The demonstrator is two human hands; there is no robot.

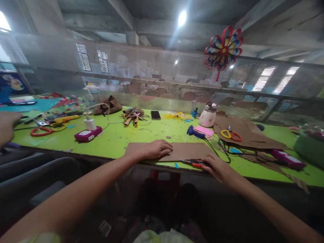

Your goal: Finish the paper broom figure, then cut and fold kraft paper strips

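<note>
A strip of brown cardboard lies flat along the near edge of the green table. My left hand rests on it palm down, its fingers stretched out and slightly bent. At the cardboard's right end, my right hand is closed around a red-and-black handled tool. The tool's narrow tip points left along the near edge of the cardboard; its exact kind is too blurred to make out. A small blue paper scrap lies just below the tip. Beyond the cardboard is a blue glue gun.
Red-and-yellow scissors lie on brown paper at right. A pink-white jug, phone, and rolled brown pieces stand farther back. At left are a purple power strip, yellow glue gun and another person's arm.
</note>
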